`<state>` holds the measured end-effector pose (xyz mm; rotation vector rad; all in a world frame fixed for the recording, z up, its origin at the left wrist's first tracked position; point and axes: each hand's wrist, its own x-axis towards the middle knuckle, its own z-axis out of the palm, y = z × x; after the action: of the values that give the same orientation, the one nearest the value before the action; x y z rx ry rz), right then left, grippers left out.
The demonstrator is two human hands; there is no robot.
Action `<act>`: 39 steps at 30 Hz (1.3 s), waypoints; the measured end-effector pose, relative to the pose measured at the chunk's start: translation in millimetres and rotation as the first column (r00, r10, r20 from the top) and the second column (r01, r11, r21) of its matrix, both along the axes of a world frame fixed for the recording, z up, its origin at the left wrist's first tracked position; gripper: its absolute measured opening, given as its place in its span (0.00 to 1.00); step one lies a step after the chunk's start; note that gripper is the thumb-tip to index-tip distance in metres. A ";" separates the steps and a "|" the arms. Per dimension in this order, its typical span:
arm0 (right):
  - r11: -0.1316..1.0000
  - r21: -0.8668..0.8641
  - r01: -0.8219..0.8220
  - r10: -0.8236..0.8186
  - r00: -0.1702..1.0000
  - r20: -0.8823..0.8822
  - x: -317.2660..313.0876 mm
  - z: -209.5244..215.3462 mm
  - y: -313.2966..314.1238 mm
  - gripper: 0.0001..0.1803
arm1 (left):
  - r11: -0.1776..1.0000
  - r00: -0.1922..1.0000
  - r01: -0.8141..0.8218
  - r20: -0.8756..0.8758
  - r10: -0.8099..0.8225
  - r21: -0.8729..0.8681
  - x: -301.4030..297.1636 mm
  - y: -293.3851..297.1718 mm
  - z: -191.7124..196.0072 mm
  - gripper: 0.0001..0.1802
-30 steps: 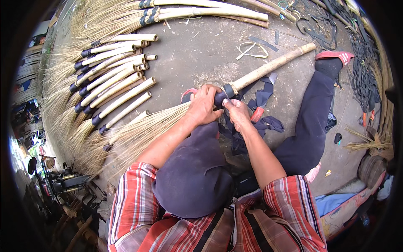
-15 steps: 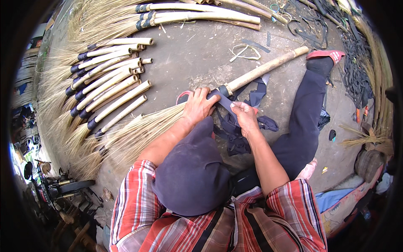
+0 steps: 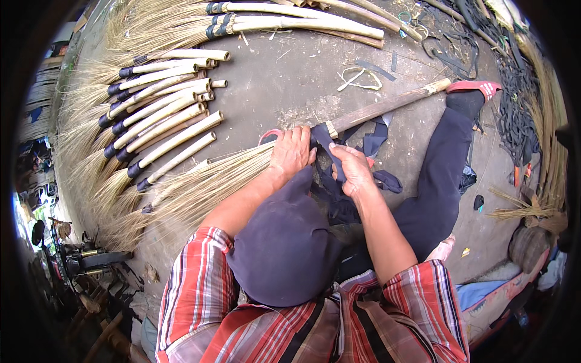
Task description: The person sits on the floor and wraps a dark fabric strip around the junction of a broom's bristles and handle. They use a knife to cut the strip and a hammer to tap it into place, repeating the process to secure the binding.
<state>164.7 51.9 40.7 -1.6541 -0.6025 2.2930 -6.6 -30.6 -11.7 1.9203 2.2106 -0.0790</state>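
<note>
A broom (image 3: 387, 107) lies slantwise in front of me, its bamboo handle reaching up to the right and its straw bristles (image 3: 227, 172) spreading to the lower left. My left hand (image 3: 293, 149) is closed over the bristles just below the handle. A dark, flat strip (image 3: 323, 138) goes round the joint between straw and handle. Its free length is pulled tight toward me, pinched in my right hand (image 3: 352, 168). More loose dark strips (image 3: 376, 136) lie under and beside the handle. The handle's far end rests near my foot in a red sandal (image 3: 475, 88).
Several short-handled brooms (image 3: 175, 109) lie in a row on the left. Longer brooms (image 3: 302, 24) lie along the top. A heap of dark strips (image 3: 514, 115) and a straw bundle (image 3: 548, 121) are at the right. A pale loop of strip (image 3: 358, 78) lies on the floor.
The broom has turned about its length, so a browner side of the handle faces up. The strip now runs more steeply toward me, and my right hand grips it more fully.
</note>
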 end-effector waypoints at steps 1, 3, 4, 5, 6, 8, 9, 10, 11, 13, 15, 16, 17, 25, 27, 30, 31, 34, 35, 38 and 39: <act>1.000 0.000 0.019 -0.019 0.999 -0.033 0.0 -0.8 -4.9 0.09 | 0.998 0.999 -0.032 0.027 0.031 0.044 0.0 3.8 -2.6 0.35; 0.999 0.041 0.034 -0.033 0.999 -0.011 -2.3 -3.7 -15.2 0.08 | 0.991 0.996 -0.073 0.044 0.078 -0.110 -2.5 13.0 -3.5 0.36; 0.998 0.051 0.043 -0.044 0.998 0.033 -3.2 -5.7 -20.3 0.08 | 0.980 0.993 -0.087 0.061 0.099 -0.178 -4.4 17.7 -2.1 0.36; 0.994 0.086 0.062 -0.065 0.997 0.033 -5.1 -7.8 -27.0 0.08 | 0.977 0.994 -0.075 0.060 0.088 -0.200 -6.6 20.8 0.9 0.34; 0.992 0.111 0.066 -0.067 0.998 0.004 -4.7 -10.3 -31.1 0.08 | 0.979 0.994 -0.065 0.079 0.081 -0.193 -9.2 23.9 4.5 0.35; 0.989 0.132 0.071 -0.071 0.997 -0.010 -2.4 -16.4 -39.7 0.08 | 0.965 0.989 -0.050 0.124 0.084 -0.258 -14.0 28.0 12.7 0.36; 0.989 0.131 0.065 -0.066 0.998 0.005 0.8 -20.0 -41.1 0.09 | 0.955 0.980 -0.048 0.169 0.101 -0.293 -16.3 29.3 16.4 0.35; 0.985 0.163 0.060 -0.058 0.998 -0.014 5.0 -24.5 -39.4 0.09 | 0.938 0.970 -0.044 0.212 0.123 -0.345 -19.7 32.0 18.9 0.35; 0.986 0.161 0.041 -0.041 0.999 -0.008 9.8 -28.4 -38.7 0.09 | 0.936 0.954 -0.038 0.265 0.138 -0.351 -22.0 33.0 20.6 0.35; 0.986 0.166 0.011 -0.018 0.999 0.041 14.1 -36.1 -37.0 0.09 | 0.897 0.863 0.036 0.466 0.194 -0.441 -29.5 37.9 20.5 0.33; 0.989 0.148 0.007 -0.007 1.000 -0.005 17.1 -42.3 -33.2 0.10 | 0.789 0.552 0.173 0.722 0.418 -0.589 -38.3 44.2 16.4 0.30; 0.991 0.132 -0.004 0.005 1.000 -0.006 16.2 -45.2 -30.3 0.10 | 0.751 0.417 0.232 0.761 0.497 -0.617 -41.1 46.2 13.9 0.30; 0.992 0.120 -0.041 0.039 0.999 0.018 14.9 -47.9 -28.4 0.11 | 0.687 0.381 0.268 0.729 0.569 -0.676 -44.2 47.5 11.3 0.31; 0.980 0.145 -0.135 0.122 0.988 0.095 -1.6 -62.5 -18.4 0.13 | 0.991 0.760 -0.097 0.635 0.136 -0.096 -5.6 -2.3 23.1 0.25; 0.977 0.163 -0.140 0.128 0.988 0.081 0.5 -64.3 -19.4 0.12 | 0.999 0.812 -0.043 0.582 0.045 -0.016 -0.6 -7.4 28.0 0.23; 0.975 0.160 -0.154 0.148 0.988 0.047 12.9 -62.9 -22.8 0.12 | 0.999 0.817 0.000 0.576 -0.019 0.034 0.0 -7.9 31.2 0.22; 0.976 0.150 -0.157 0.153 0.987 0.040 17.1 -61.5 -22.6 0.12 | 0.998 0.820 0.018 0.571 -0.047 0.057 -0.5 -7.3 31.4 0.22; 0.995 0.083 -0.063 0.060 0.998 0.029 26.5 -56.0 -22.2 0.09 | 0.990 0.849 0.073 0.513 -0.127 0.125 0.0 -8.1 31.6 0.21; 0.997 0.066 -0.051 0.049 0.998 0.027 30.9 -53.4 -20.9 0.09 | 0.992 0.875 0.086 0.469 -0.121 0.096 -0.1 -8.4 32.1 0.23; 0.997 0.069 -0.023 0.021 0.999 0.027 38.5 -44.6 -16.7 0.08 | 0.986 0.952 0.153 0.259 -0.165 0.064 -3.7 -5.3 35.8 0.26; 0.997 0.081 -0.014 0.012 0.999 0.030 40.2 -41.2 -15.1 0.08 | 0.988 0.934 0.138 0.322 -0.155 0.075 -7.7 -1.2 37.2 0.27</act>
<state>204.9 36.8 -0.5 -1.6534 -0.7051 2.2264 -14.4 -31.8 25.5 1.9573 1.8692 0.2591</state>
